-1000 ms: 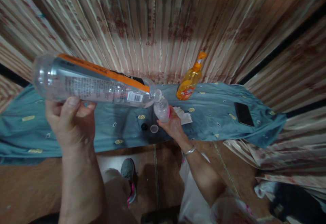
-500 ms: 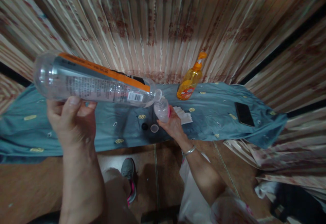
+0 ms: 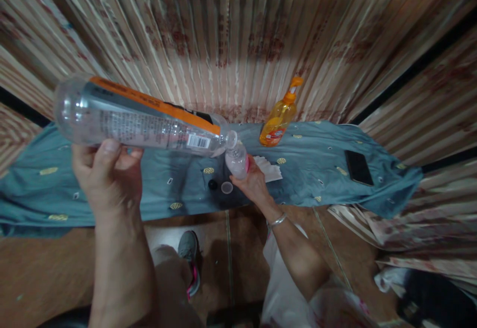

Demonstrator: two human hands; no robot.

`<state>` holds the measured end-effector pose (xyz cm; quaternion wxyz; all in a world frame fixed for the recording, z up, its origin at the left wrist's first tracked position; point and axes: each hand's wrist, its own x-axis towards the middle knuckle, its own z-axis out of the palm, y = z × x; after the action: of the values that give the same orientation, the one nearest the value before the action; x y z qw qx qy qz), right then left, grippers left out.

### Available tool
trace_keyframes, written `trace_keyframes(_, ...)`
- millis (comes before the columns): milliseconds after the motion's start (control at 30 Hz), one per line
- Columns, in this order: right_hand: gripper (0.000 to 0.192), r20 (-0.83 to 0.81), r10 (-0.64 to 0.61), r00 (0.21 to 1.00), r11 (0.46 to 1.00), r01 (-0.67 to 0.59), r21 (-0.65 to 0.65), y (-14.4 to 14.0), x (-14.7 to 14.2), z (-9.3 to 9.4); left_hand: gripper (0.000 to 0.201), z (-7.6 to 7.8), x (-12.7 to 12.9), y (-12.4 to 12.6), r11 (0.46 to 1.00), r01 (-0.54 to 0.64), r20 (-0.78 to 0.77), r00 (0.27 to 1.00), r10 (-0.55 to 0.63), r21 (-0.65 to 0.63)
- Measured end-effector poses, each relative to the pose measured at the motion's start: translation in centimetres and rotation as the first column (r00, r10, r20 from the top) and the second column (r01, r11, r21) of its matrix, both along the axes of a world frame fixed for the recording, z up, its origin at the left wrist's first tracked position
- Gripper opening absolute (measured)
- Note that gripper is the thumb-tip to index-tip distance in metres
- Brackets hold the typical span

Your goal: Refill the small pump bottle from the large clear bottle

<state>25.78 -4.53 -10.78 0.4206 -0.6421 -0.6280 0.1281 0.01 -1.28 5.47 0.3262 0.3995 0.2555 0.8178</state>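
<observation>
My left hand (image 3: 108,174) grips a large clear plastic bottle (image 3: 141,119) with an orange and grey label, held nearly level with its open mouth tipped down to the right. That mouth touches the top of a small clear bottle (image 3: 236,160), which my right hand (image 3: 253,184) holds upright over the blue cloth (image 3: 316,169). A black cap (image 3: 212,185) and a clear cap (image 3: 226,187) lie on the cloth just left of my right hand.
An orange pump bottle (image 3: 278,117) stands at the back of the cloth. White tissue (image 3: 270,169) lies beside my right hand, and a black phone (image 3: 358,167) rests further right. Striped curtains (image 3: 231,40) hang behind. Below are a brown floor and my shoe (image 3: 189,253).
The view and my left hand with the large bottle shifted slightly right. Both bottles stay mouth to mouth; nothing was let go.
</observation>
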Motion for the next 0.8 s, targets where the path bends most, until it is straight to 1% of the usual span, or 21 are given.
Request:
trace_keyframes(67,0.081,0.000,0.000,1.000,1.000,0.000,0.001,0.00,0.02,-0.06,0.040,0.07,0.04,-0.07,1.000,0.002,0.005,1.000,-0.002,-0.004)
trace_keyframes(267,0.081,-0.002,0.008,1.000,1.000,-0.008,0.013,0.04,0.15,-0.36,0.047,0.32,0.01,-0.14,1.000,-0.007,-0.012,1.000,0.007,-0.011)
trace_keyframes(467,0.082,-0.002,0.014,1.000,1.000,-0.014,0.005,0.06,-0.11,-0.24,0.041,0.44,0.04,-0.40,1.000,-0.006,0.007,1.000,0.007,-0.024)
trace_keyframes(800,0.082,0.008,0.018,1.000,0.999,-0.018,0.027,0.09,-0.16,-0.46,0.041,0.62,0.16,-0.36,1.000,-0.022,-0.011,1.000,0.022,-0.020)
